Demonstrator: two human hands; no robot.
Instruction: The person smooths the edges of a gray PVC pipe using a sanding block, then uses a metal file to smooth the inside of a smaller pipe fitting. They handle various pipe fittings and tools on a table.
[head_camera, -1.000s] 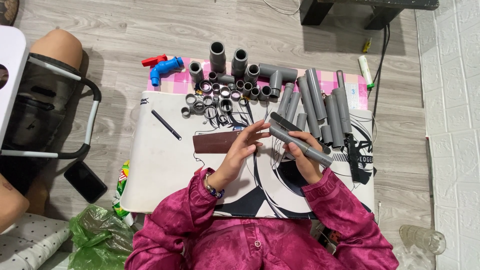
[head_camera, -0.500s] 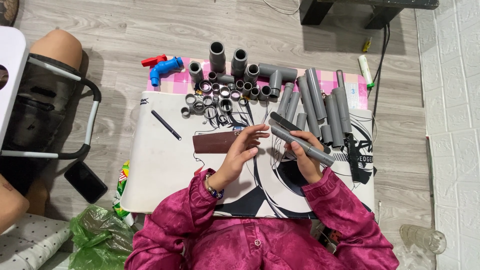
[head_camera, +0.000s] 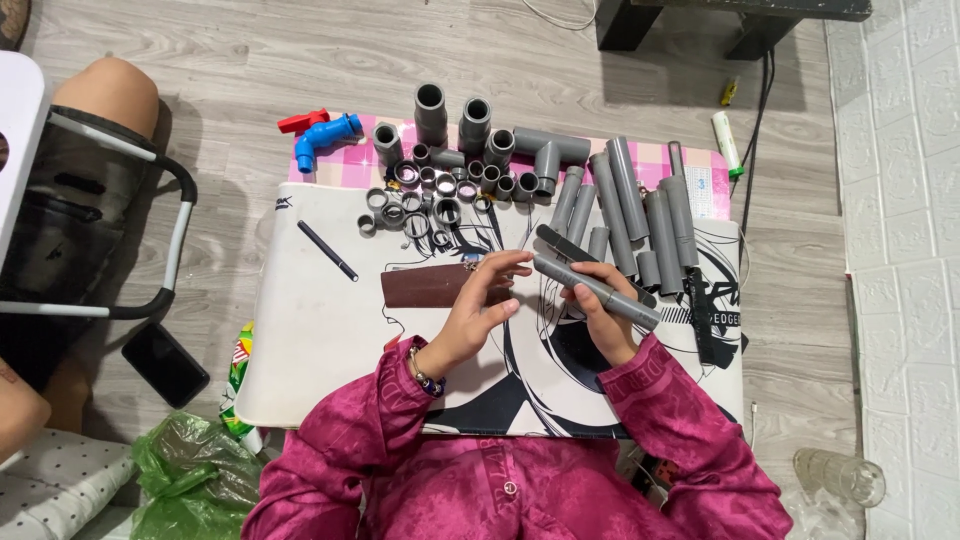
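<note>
My right hand (head_camera: 603, 312) grips a short grey pipe (head_camera: 640, 308) that lies slanted over the white printed mat (head_camera: 320, 340). My left hand (head_camera: 482, 305) has its fingers spread, with the fingertips at the pipe's left end. A brown rectangular sheet (head_camera: 428, 287) lies just under and left of my left hand. A dark flat file-like strip (head_camera: 562, 243) sits right behind the held pipe. Both sleeves are magenta.
Grey pipe lengths (head_camera: 640, 205) and many grey fittings (head_camera: 455, 165) line the mat's far edge. A blue valve with a red handle (head_camera: 322, 137), a black pen (head_camera: 328, 250), a black comb-like tool (head_camera: 700, 315), a phone (head_camera: 165, 362), a green bag (head_camera: 195, 475) and a glass (head_camera: 838, 475) lie around.
The held pipe has shifted slightly lower and my left fingers have closed in on its left end.
</note>
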